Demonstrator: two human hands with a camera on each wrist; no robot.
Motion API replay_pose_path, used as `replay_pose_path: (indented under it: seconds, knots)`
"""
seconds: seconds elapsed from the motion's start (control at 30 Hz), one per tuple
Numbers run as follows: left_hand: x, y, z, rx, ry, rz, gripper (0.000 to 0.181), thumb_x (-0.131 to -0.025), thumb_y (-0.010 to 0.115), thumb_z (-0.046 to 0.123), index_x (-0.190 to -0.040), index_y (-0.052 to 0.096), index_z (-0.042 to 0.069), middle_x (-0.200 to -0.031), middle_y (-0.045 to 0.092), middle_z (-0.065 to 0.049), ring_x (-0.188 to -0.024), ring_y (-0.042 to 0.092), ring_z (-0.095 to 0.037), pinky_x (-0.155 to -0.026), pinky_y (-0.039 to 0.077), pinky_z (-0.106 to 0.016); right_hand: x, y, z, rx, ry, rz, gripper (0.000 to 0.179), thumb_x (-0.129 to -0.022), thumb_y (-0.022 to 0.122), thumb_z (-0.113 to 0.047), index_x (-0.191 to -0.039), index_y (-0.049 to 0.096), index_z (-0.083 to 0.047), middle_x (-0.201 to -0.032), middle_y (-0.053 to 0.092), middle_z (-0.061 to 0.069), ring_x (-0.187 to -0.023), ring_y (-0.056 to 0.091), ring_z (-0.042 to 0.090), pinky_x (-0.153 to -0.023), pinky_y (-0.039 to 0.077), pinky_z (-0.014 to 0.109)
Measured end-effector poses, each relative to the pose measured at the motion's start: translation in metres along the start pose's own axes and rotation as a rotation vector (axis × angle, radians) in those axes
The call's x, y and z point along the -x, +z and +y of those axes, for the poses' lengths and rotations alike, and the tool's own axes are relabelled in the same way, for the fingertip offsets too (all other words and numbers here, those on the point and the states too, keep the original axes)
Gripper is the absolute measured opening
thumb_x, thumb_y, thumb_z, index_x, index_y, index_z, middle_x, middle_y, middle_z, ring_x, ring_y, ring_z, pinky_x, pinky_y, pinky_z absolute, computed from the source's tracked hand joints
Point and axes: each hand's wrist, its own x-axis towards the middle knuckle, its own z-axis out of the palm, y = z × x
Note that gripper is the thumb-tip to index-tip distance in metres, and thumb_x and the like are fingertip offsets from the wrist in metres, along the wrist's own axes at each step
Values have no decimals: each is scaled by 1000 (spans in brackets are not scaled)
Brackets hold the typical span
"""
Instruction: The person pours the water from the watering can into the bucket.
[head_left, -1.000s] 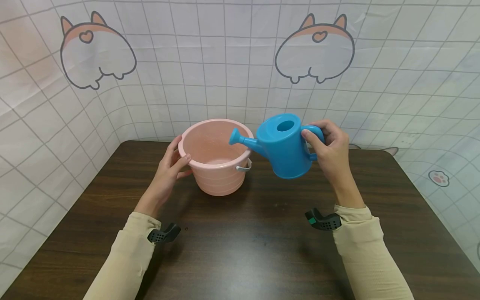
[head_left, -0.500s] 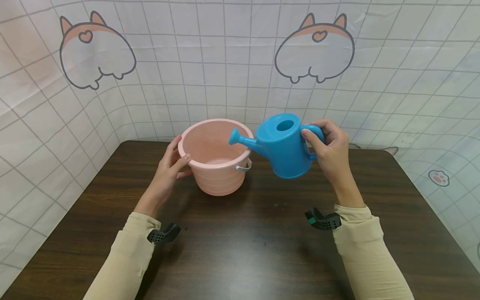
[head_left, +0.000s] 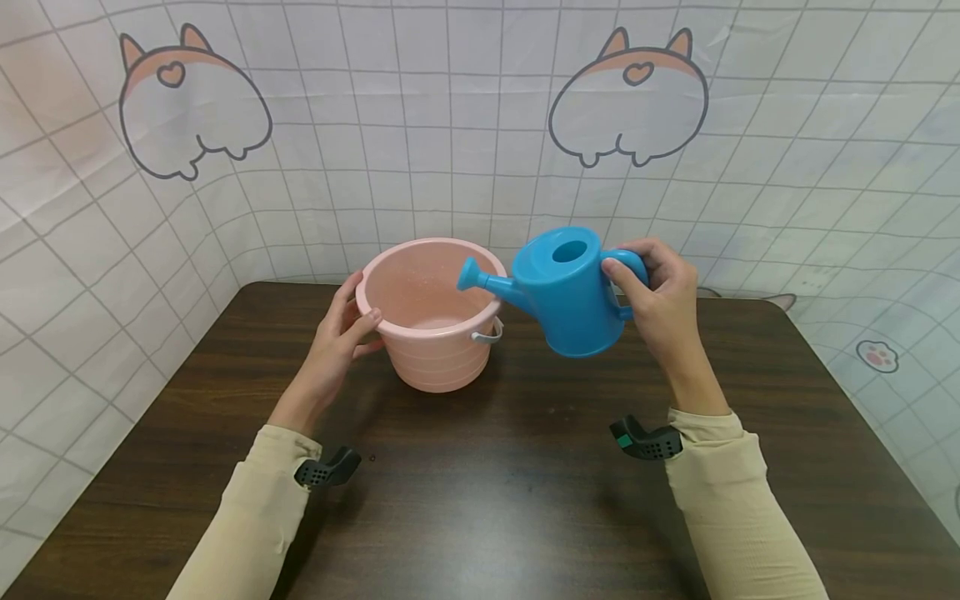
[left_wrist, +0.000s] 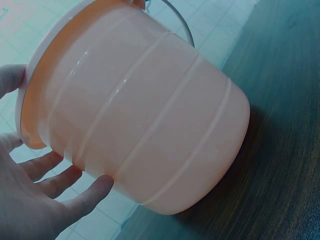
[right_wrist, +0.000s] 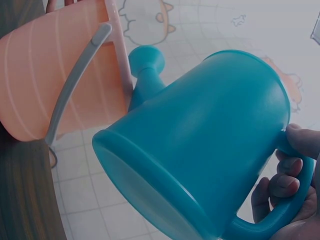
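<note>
A pale pink bucket (head_left: 438, 358) with a grey handle (head_left: 489, 333) stands upright on the dark wooden table. My left hand (head_left: 333, 342) holds it at its left side: thumb and index finger lie at the rim, and the other fingers rest on the outer wall in the left wrist view. To the right, a blue watering can (head_left: 573, 300) is up off the table, tilted slightly toward the bucket. My right hand (head_left: 663, 287) grips its loop handle (right_wrist: 277, 220). The flared spout tip (head_left: 471, 273) reaches over the bucket's opening. No water shows at the spout.
The brown table (head_left: 480, 500) has its far edge just behind the bucket. A white grid-patterned cloth (head_left: 465, 125) with cartoon animal prints hangs close behind and along both sides. A tiny dark speck (head_left: 372, 457) lies near the left wrist.
</note>
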Motion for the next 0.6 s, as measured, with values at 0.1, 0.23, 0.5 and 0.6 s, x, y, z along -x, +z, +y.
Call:
replay_pose_path:
  seconds: [0.1,0.23,0.5,0.6]
  knots:
    - [1,0,2,1,-2,-4,65,-94,49,25,-146,11,33,-149,25,-11,-132,32,-35,-96,37,-59,0,0,1,-6,-5,0,20,-87,57,-1,-100,54,14,-86,60,-10,-79,58,4,-75,50,15]
    - [4,3,9,-5,-1,-9,64,-95,48,22,-147,10,30,-149,24,-13,-132,31,-36,-96,36,-60,0,0,3,-12,-13,1,19,-87,57,0,-101,55,13,-87,60,-12,-80,58,5,-79,49,16]
    - [7,5,16,-22,0,-12,65,-95,47,22,-147,9,29,-149,23,-16,-132,30,-38,-97,35,-60,-1,0,2,-10,-13,1,19,-87,57,1,-100,55,13,-87,60,-12,-81,57,5,-80,48,16]
    - [8,7,18,-19,-1,-10,65,-95,47,22,-147,9,29,-149,23,-16,-132,30,-38,-97,34,-61,-1,0,0,-2,-9,2,19,-87,57,0,-100,54,14,-86,60,-12,-81,57,4,-80,48,16]
